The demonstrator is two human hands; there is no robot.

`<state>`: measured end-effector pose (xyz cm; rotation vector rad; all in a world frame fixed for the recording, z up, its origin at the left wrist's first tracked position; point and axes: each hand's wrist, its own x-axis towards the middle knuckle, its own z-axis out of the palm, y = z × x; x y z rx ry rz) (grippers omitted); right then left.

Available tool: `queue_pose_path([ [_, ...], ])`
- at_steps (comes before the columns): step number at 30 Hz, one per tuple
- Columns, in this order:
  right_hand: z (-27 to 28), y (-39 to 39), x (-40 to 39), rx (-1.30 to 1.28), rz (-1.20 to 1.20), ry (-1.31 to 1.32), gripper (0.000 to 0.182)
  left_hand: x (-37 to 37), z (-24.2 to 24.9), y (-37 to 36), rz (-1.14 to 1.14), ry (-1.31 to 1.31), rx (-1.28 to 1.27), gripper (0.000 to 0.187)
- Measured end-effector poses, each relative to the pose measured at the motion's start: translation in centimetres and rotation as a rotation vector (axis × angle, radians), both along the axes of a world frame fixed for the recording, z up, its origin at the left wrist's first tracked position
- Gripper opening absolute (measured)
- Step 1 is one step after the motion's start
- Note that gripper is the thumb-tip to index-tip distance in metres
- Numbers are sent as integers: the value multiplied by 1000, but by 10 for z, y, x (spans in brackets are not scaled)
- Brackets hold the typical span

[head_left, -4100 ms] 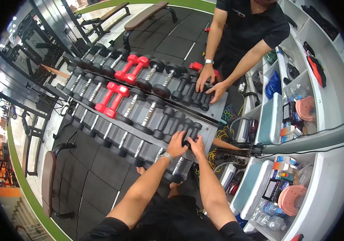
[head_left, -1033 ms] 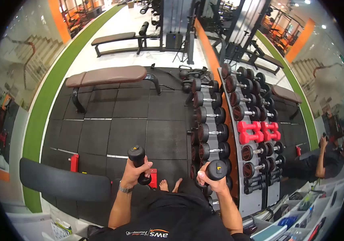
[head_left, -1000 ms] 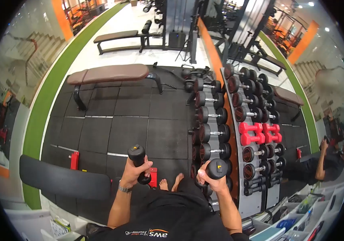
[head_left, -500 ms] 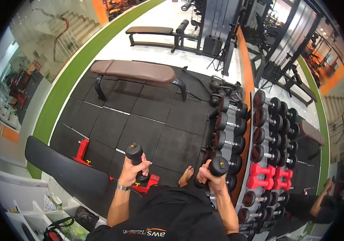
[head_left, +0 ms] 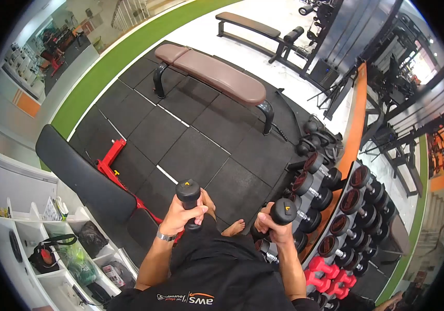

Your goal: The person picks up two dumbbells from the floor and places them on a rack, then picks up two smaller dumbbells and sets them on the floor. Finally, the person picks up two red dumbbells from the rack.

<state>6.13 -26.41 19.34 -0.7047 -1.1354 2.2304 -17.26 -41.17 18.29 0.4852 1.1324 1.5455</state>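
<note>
Below your chest, over the black rubber floor (head_left: 196,150), you hold two small black dumbbells upright, one in each fist. Largest in view is the brown flat bench (head_left: 217,75), well ahead of you and lying at a slant across the mat. To your right the dumbbell rack (head_left: 346,217) runs away from you in tiers, its nearest black pairs just beside your right forearm and a few red dumbbells (head_left: 331,274) low at its near end. To your left a black padded bench (head_left: 82,176) on a red frame lies at a slant, with white shelves (head_left: 35,249) behind it.

Your left hand (head_left: 180,217) is closed tight round the handle of the left dumbbell (head_left: 188,192); its long axis stands near vertical, one head above the fist and the other hidden below the fingers. Your right hand (head_left: 274,230) is likewise wrapped shut on the right dumbbell (head_left: 283,211), whose top head tips slightly toward the camera.

Both weights sit in front of your torso, apart from each other, the right one nearer the rack and the left one nearer the padded bench. Both elbows are bent, forearms raised, wrists roughly straight. One bare foot (head_left: 232,227) shows on the floor between your arms.
</note>
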Motion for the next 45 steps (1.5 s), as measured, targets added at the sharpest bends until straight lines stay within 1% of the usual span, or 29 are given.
queue_pose_path([
  [2, -2, 12, -22, 16, 22, -16, 24, -19, -5, 12, 19, -40, 15, 18],
  [6, 0, 39, -77, 145, 85, -116, 24, -68, -20, 32, 48, -83, 41, 16],
  [7, -8, 46, -91, 150, 109, -123, 23, -84, -23, 37, 60, -88, 45, 16],
  [14, -8, 74, -207, 112, 147, -200, 24, -195, -23, 54, 104, -33, -4, 19],
  [16, -9, 76, -231, 130, 153, -249, 24, -220, -20, 56, 121, -44, -7, 19],
  [20, -13, 85, -271, 126, 204, -314, 23, -260, -30, 60, 168, -69, -25, 19],
  [26, -19, 106, -315, 110, 218, -379, 23, -298, -38, 84, 211, -99, -75, 19],
  [29, -25, 124, -337, 90, 196, -361, 23, -317, -41, 102, 216, -72, -108, 19],
  [32, -27, 144, -362, 6, 168, -321, 24, -339, -38, 121, 212, -46, -115, 18],
  [36, -36, 179, -393, -10, 146, -281, 24, -372, -35, 152, 238, -14, -158, 18],
  [42, -46, 221, -426, -90, 106, -291, 25, -406, -41, 194, 237, -41, -196, 17],
  [45, -47, 233, -447, -109, 77, -336, 23, -420, -45, 209, 234, -54, -243, 17],
])
